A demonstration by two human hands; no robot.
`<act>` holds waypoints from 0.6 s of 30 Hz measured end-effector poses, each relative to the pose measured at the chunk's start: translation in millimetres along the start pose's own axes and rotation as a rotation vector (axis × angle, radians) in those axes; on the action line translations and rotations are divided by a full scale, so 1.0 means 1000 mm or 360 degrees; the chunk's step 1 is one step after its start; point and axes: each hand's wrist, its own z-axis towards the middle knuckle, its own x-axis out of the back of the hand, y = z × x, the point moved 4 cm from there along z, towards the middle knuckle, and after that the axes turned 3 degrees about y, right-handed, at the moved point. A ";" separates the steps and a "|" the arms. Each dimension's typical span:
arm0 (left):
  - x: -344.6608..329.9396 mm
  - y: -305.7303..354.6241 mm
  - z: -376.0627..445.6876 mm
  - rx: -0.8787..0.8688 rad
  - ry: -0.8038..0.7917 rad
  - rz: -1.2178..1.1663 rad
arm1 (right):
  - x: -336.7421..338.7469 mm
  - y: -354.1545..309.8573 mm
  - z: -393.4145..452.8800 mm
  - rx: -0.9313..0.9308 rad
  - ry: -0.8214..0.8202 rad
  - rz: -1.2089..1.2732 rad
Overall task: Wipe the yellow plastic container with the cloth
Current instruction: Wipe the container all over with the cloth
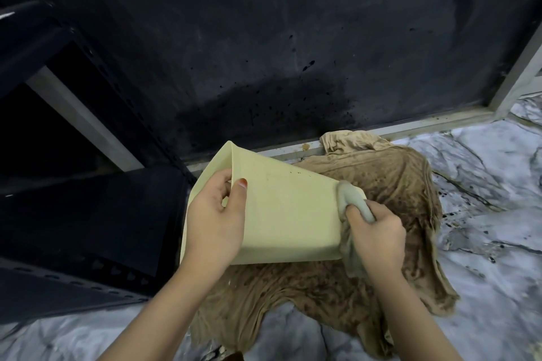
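- The yellow plastic container (281, 214) sits centre frame, tipped on its side, mouth toward the upper left, base toward the right.
- Left hand (215, 220) clamps the rim, thumb outside, fingers curled inside.
- Right hand (377, 239) is closed around a bunched grey cloth (350, 199), pressed on the base edge.
- Wiping looks to be in progress; the broad side likely needs a stroke next, with the left hand bracing.
- Beneath lies a soiled brown rag (390, 184) on a marbled surface (484, 287); a dark panel (264, 38) fills the upper frame.
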 end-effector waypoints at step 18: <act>-0.001 0.002 -0.002 -0.0065 -0.0010 0.0042 | -0.028 -0.071 -0.046 0.0471 -0.0246 0.0064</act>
